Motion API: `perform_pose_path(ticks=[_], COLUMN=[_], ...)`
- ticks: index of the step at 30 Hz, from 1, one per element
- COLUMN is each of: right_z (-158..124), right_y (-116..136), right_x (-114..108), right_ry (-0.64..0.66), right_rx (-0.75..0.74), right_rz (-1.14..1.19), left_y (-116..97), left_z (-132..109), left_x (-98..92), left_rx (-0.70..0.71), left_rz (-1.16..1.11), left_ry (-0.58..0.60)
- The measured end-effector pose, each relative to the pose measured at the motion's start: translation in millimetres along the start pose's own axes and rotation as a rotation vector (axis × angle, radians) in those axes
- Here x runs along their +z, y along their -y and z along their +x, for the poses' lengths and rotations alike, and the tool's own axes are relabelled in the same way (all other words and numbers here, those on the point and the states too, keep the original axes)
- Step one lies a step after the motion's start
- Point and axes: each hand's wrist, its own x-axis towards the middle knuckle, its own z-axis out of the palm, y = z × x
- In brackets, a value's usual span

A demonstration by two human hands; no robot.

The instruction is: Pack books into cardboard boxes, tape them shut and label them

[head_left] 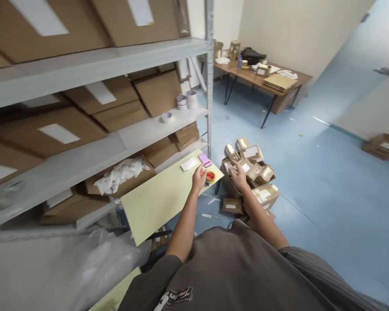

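Two bare hands reach forward in the head view: the left hand point(199, 178) is half-curled, holding nothing visible, just beside a red-and-yellow tape roll point(210, 176) on the pale yellow table point(162, 203). The right hand point(239, 176) spreads wide over a heap of roughly a dozen small cardboard boxes point(249, 170) on the blue floor point(311, 242). A careless knock could topple that heap or sweep the one pink flat object point(205, 160) and one white card point(189, 164) off the table. Three more tape rolls point(186, 100) sit on a steel shelf point(139, 134).

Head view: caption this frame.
Left hand by a tape roll on a yellow board, right hand at a heap of cardboard boxes.
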Motion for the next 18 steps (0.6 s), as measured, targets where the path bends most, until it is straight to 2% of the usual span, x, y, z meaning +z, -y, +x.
perform_pose_path(ticks=[3,6,8,10,12,14,16,18], right_z=[9.3,16.6,20.1,22.5,24.4,26.4,28.8,31.4], right_y=[31.8,58.9,73.5,84.6,91.5,93.3,88.8,77.7], right_x=[63.6,117.3,145.7,166.9,180.6,187.5,188.9,186.6], right_ry=[0.09,0.154,0.181,0.205,0.223,0.228,0.227,0.228], right_rx=[-0.101,-0.184,-0.221,-0.255,-0.287,-0.307,-0.309,-0.287], right_rz=[-0.015,-0.063,-0.1,-0.139,-0.179,-0.211,-0.236,-0.266], left_y=[11.1,26.7,38.2,48.3,55.6,60.1,63.3,67.2], left_z=[-9.1,-19.0,-24.4,-27.0,-25.3,-18.7,-8.1,3.8], left_x=[-75.0,-140.8,-176.1,-202.7,-219.6,-226.4,-223.4,-211.3], left_rx=[-0.006,-0.007,-0.007,-0.013,-0.025,-0.038,-0.051,-0.072], left_rz=[0.019,0.054,0.083,0.11,0.131,0.144,0.153,0.153], left_ry=[-0.105,-0.189,-0.229,-0.254,-0.273,-0.289,-0.295,-0.289])
